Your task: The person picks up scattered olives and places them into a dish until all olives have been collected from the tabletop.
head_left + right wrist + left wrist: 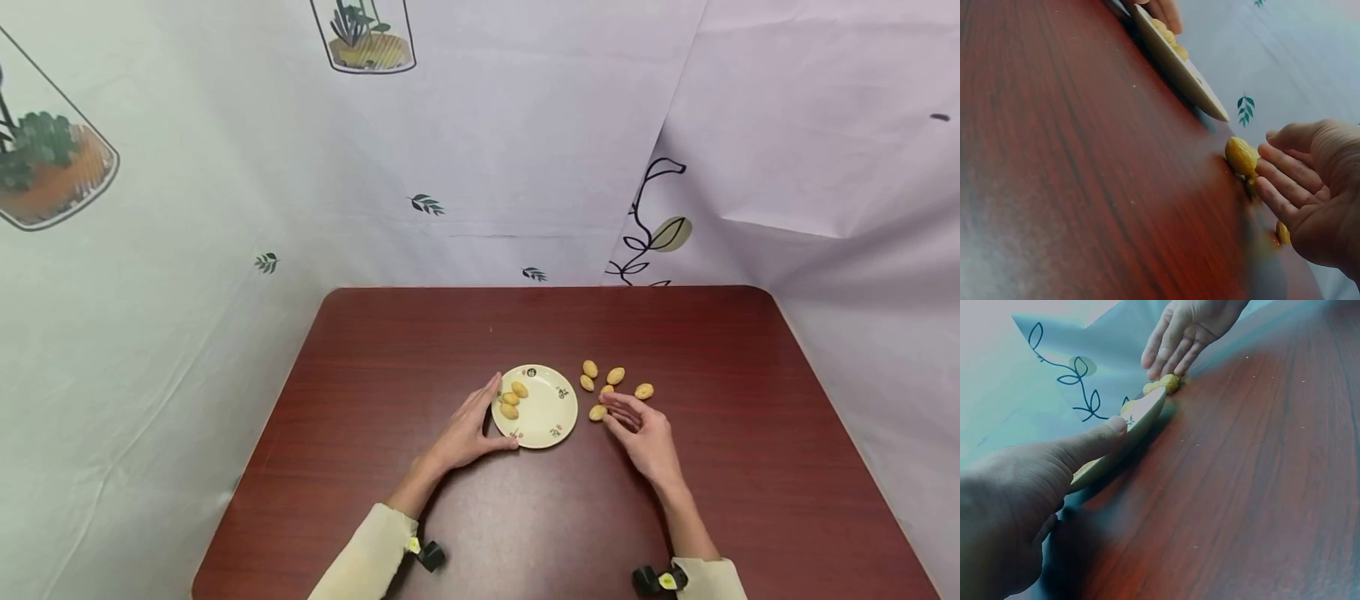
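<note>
Right of plate [546,408], yellow pieces [617,376] are scattered on table [528,525]; three more are set on plate's left side. Rim's gripped by left hand [467,432]. Right hand [645,435] is spread, thumb apart, beside nearest piece [597,412]: imo best pinched by its sides, neighbours unnudged.

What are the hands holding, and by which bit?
The left hand holds the plate by its left rim. The right hand holds nothing.
</note>
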